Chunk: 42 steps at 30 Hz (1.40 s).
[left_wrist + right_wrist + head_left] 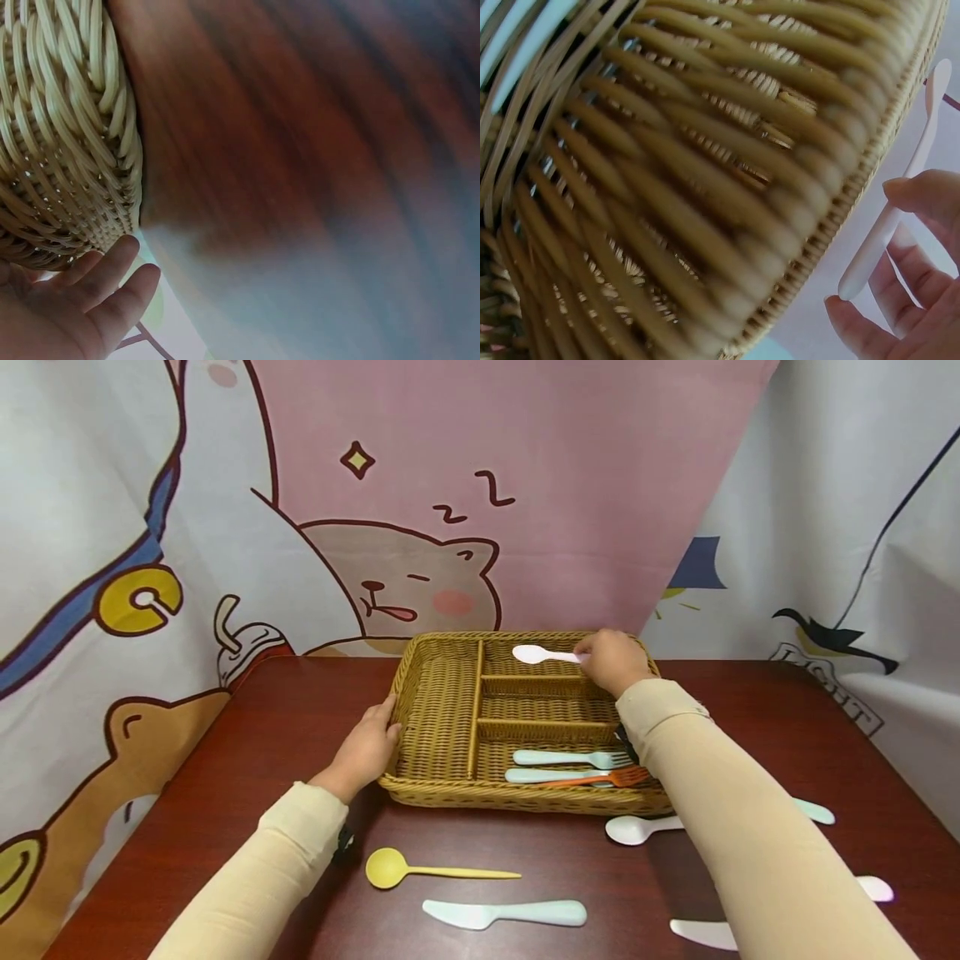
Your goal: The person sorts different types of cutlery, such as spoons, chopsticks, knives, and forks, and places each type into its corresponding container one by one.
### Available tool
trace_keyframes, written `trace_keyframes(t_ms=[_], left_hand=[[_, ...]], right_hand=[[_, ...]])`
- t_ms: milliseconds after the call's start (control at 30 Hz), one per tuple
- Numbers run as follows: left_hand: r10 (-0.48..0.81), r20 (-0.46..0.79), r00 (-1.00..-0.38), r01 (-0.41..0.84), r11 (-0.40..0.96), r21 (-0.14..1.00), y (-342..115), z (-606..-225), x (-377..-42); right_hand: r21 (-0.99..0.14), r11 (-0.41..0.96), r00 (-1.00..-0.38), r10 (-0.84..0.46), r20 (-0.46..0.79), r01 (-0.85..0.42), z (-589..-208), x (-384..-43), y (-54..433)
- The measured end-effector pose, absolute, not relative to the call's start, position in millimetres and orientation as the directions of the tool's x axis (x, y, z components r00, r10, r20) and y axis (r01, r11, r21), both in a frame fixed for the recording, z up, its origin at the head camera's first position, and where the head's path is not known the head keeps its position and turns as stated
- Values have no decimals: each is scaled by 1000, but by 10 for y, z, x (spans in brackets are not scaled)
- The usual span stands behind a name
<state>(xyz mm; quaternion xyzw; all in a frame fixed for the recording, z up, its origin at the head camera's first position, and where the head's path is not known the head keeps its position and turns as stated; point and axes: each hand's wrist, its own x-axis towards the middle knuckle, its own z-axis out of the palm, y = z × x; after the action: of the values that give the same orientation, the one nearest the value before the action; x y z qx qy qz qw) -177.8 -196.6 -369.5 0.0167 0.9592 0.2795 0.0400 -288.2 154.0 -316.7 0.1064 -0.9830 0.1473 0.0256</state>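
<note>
A wicker tray (475, 710) with several compartments stands on the table. Along its left wall lies my left hand (369, 745); in the left wrist view its fingers (112, 277) extend beside the woven side. My right hand (617, 662) pinches a pale pink spoon (531, 654) by its handle, over the back right compartment, with the bowl pointing left. The right wrist view shows the spoon's handle (874, 251) between thumb and fingers, beyond the tray's rim. In the front right compartment lie pale blue forks (555, 758) and an orange fork (626, 776).
In front of the tray lie a yellow spoon (386, 868), a pale blue knife (517, 913), a white spoon (628, 831) and a white knife (701, 932). My right sleeve (750, 827) partly covers utensils on the right. A printed curtain (585, 493) hangs behind the table.
</note>
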Motion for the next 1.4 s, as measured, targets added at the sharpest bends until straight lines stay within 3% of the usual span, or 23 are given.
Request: trace_keyframes(t_ms=[600,1000,1400], left_hand=[[44,-86,-995,-10,840,543,-1955,-3704,-1790],[36,-85,-996,-16,837,547,-1964,-3704,-1794],[30,-90,-996,-24,836,549,-1955,-3698,-1783]], right_hand=[[-163,963,-977,-208,47,-213,-3243,-2895,1460],[-99,946,-950,-311,1,-309,-3195,-2950,1481],[-141,931,-939,-343,-19,-337,-3239,-2993,1497]])
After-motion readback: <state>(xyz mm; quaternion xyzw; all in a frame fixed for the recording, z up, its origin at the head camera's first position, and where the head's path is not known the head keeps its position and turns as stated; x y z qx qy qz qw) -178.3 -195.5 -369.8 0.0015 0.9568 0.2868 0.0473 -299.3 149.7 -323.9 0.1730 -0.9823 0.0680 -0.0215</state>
